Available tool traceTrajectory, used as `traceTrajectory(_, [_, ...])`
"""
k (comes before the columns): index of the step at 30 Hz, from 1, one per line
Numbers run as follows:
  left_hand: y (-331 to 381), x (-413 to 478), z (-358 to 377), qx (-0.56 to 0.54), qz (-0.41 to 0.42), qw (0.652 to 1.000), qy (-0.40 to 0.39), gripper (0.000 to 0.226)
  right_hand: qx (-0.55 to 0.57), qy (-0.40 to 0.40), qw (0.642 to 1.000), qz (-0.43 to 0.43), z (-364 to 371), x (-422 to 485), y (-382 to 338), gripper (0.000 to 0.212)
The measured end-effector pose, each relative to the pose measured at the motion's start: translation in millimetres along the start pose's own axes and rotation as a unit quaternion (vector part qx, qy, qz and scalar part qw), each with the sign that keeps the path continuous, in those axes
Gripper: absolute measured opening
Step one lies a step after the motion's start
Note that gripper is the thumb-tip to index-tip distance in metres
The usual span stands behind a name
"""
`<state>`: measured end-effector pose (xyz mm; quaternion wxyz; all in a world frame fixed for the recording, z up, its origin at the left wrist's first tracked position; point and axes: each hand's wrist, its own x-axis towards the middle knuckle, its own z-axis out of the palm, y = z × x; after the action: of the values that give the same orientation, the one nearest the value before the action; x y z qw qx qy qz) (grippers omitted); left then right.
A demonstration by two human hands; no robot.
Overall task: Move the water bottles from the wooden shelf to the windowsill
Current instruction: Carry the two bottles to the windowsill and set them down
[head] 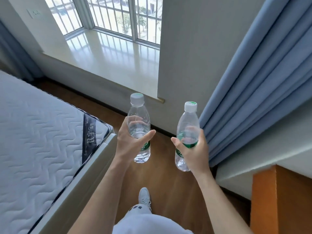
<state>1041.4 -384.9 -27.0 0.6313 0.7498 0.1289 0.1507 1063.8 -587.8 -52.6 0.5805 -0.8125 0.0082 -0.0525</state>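
My left hand [129, 142] grips a clear water bottle [139, 119] with a white cap and green label, held upright over the wooden floor. My right hand [194, 149] grips a second, similar water bottle [187, 122], also upright, a little lower and to the right. Both bottles are in the air, short of the glossy white windowsill [108, 53], which lies ahead and to the upper left under a barred window. The orange wooden shelf [280, 196] shows at the lower right edge, only partly in view.
A quilted white mattress on a bed frame [38, 141] fills the left side. Blue curtains [263, 92] hang on the right beside a grey wall column [194, 56]. A strip of brown floor [162, 174] runs between bed and wall; my shoe [144, 196] is on it.
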Motion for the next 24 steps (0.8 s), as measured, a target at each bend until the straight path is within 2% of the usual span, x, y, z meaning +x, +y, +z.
traceTrajectory(4, [-1.7, 63.8, -12.1, 0.004, 0.018, 1.000, 0.010, 0.052, 0.000, -0.004, 1.000, -0.008, 39.3, 59.2, -11.2, 0.065])
traceTrajectory(15, [-7.9, 208.3, -38.7, 0.030, 0.017, 0.998, 0.058, 0.047, -0.024, -0.053, 0.998, -0.018, 134.8, 186.2, -26.2, 0.053])
traceTrajectory(24, [-26.4, 312.3, -22.1, 0.061, -0.007, 0.991, 0.117, 0.052, -0.012, -0.114, 0.993, -0.031, 191.6, 311.1, -18.7, 0.060])
